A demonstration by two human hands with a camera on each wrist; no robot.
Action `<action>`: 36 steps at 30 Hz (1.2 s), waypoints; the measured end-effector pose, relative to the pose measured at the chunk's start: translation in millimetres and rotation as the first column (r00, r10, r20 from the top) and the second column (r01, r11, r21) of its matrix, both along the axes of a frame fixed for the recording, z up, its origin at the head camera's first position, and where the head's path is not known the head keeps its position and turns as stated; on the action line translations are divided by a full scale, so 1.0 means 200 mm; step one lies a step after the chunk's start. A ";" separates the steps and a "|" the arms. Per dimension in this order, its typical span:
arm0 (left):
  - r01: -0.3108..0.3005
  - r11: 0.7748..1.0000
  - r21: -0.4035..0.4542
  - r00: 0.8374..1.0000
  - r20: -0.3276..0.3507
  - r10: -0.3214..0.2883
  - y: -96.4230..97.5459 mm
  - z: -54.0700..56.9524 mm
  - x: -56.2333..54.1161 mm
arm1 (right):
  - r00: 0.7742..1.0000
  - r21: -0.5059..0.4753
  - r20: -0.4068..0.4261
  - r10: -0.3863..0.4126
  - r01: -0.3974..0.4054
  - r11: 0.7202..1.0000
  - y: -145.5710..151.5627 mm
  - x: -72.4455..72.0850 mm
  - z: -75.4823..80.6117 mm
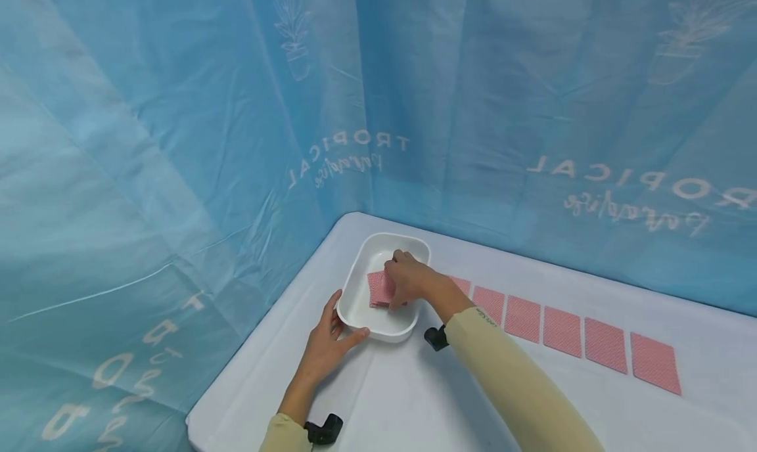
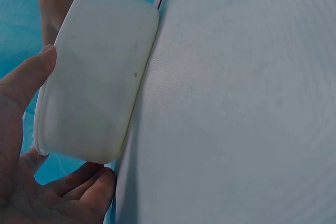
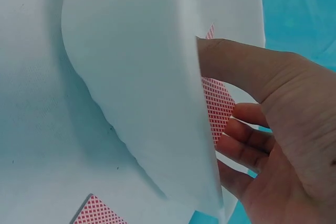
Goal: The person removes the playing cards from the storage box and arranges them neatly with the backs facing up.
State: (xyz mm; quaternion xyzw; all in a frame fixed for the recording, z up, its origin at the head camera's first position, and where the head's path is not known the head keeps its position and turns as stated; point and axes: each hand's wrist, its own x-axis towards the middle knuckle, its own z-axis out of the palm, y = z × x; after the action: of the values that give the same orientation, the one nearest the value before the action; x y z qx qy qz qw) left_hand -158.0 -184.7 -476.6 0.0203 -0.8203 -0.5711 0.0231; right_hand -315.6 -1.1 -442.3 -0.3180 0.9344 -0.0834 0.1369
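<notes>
A white plastic basin (image 1: 355, 302) stands near the table's far-left corner. My left hand (image 1: 324, 348) grips its near-left corner, the thumb on the rim and the fingers round the outer wall, as the left wrist view also shows. Inside the basin, my right hand (image 1: 411, 276) holds a red-and-white checked card (image 3: 218, 109) between thumb and fingers; the basin wall hides part of it in the right wrist view. Another checked card (image 1: 374, 288) shows at its left in the basin. How many cards lie there cannot be told.
Right of the basin, several matching cards (image 1: 656, 362) lie in a slanting row on the white-covered table (image 1: 426, 406). The nearest to the basin is partly hidden by my right forearm. Blue printed curtains (image 1: 473, 110) hang behind and to the left.
</notes>
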 end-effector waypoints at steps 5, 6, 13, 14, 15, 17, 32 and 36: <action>-0.008 1.000 -0.007 1.000 0.013 0.008 0.00 0.03 0.02 | 1.000 -0.007 -0.006 0.007 -0.008 1.000 -0.01 0.01 0.03; -0.011 1.000 -0.010 1.000 0.012 0.011 0.00 0.03 0.02 | 1.000 -0.008 -0.010 0.008 -0.008 1.000 -0.01 0.01 0.04; -0.012 1.000 -0.014 1.000 0.012 0.012 -0.01 0.03 0.02 | 0.999 0.001 -0.029 0.028 -0.028 1.000 -0.03 0.04 0.08; -0.012 1.000 -0.014 1.000 0.014 0.013 -0.01 0.03 0.02 | 0.999 0.009 -0.034 0.029 -0.029 1.000 -0.03 0.04 0.09; -0.013 1.000 -0.015 1.000 0.016 0.013 -0.01 0.03 0.02 | 0.999 0.017 -0.037 0.028 -0.028 0.999 -0.03 0.05 0.10; -0.011 1.000 -0.013 1.000 0.021 0.011 -0.01 0.03 0.02 | 0.999 0.017 -0.035 0.021 -0.021 1.000 -0.03 0.05 0.12; 0.018 1.000 -0.002 1.000 -0.007 -0.018 -0.03 -0.06 -0.04 | 0.999 0.020 -0.030 0.016 -0.016 1.000 0.04 0.10 0.21; -0.002 1.000 -0.027 1.000 -0.014 0.002 -0.05 -0.15 -0.06 | 1.000 0.020 -0.018 0.006 -0.006 1.000 0.06 0.11 0.21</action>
State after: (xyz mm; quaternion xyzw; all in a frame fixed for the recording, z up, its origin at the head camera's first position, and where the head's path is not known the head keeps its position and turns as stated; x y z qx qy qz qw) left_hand -170.7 -195.0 -506.7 0.0168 -0.8277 -0.5601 0.0296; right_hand -294.1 9.9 -399.3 -0.3201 0.9355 -0.0708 0.1318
